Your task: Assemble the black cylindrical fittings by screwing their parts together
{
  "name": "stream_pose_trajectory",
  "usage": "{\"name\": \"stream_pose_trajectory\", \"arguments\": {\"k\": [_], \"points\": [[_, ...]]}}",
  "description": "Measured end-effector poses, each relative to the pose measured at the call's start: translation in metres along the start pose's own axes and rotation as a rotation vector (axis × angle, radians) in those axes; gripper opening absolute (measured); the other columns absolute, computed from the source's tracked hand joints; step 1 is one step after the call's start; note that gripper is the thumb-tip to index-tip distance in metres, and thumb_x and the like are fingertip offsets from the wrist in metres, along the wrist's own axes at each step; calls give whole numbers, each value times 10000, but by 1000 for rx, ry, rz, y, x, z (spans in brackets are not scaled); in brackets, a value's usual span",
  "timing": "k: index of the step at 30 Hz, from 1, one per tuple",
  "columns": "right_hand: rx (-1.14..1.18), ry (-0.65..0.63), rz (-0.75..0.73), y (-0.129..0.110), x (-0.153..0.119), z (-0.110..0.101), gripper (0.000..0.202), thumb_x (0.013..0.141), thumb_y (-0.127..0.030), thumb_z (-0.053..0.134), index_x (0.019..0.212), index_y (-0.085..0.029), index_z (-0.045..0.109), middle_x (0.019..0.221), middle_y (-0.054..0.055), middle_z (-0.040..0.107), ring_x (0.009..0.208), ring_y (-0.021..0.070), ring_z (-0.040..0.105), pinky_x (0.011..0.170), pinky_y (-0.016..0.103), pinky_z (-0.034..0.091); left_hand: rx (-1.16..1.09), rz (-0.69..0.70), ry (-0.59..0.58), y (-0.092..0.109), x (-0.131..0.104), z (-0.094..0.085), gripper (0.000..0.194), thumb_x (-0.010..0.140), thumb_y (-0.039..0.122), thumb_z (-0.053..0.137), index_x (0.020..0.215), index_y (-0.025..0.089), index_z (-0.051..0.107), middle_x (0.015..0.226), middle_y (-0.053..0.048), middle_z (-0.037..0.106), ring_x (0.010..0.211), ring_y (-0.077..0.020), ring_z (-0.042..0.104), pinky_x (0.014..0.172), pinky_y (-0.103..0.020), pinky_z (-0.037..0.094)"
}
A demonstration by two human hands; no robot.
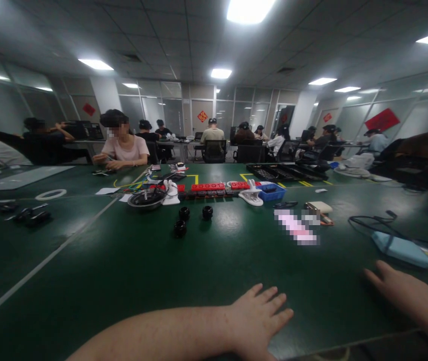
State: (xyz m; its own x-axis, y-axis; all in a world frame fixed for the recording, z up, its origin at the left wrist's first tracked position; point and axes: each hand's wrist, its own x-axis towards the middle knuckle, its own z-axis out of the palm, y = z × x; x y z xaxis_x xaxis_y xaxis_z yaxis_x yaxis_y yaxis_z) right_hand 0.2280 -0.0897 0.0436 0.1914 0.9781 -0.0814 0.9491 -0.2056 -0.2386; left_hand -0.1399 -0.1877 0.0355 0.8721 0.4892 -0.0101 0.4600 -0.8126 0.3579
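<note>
My left hand [261, 318] lies palm down on the green table [142, 271] near its front edge, fingers spread, holding nothing. Further right, my right hand [390, 283] rests at the table with its thumb and a finger apart; its other fingers are hidden and no object shows in it. Nearest to the right hand is a light blue case [402, 249] with a black cable [372, 220] beside it. Ahead of my left hand are three round black parts, one of them [207, 212] set apart to the right.
Across the table stand a row of red blocks [208, 187], white clamps [250, 193], a metal bowl [146, 199], a blue bin [272, 191] and black trays [285, 172]. A cream item [318, 207] lies right of centre. A person [125, 145] works at the far left.
</note>
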Motion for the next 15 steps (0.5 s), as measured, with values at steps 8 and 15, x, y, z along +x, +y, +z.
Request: {"name": "stream_pose_trajectory", "arguments": {"k": [8, 15], "points": [[-39, 79, -97, -14, -17, 6, 214, 729, -436, 437, 699, -235, 504, 718, 194, 622, 603, 217, 608, 557, 339, 337, 41, 4, -11, -1, 0, -1, 732, 772, 504, 388, 1323, 77, 165, 1391, -162, 127, 1280, -270, 52, 1020, -450, 91], [-124, 96, -148, -49, -42, 20, 206, 769, -405, 387, 744, -232, 497, 682, 136, 621, 644, 239, 612, 551, 331, 366, 50, -4, 0, 0, 2, 2, 715, 778, 494, 380, 1321, 80, 170, 1390, -161, 134, 1281, -270, 53, 1019, -452, 85]]}}
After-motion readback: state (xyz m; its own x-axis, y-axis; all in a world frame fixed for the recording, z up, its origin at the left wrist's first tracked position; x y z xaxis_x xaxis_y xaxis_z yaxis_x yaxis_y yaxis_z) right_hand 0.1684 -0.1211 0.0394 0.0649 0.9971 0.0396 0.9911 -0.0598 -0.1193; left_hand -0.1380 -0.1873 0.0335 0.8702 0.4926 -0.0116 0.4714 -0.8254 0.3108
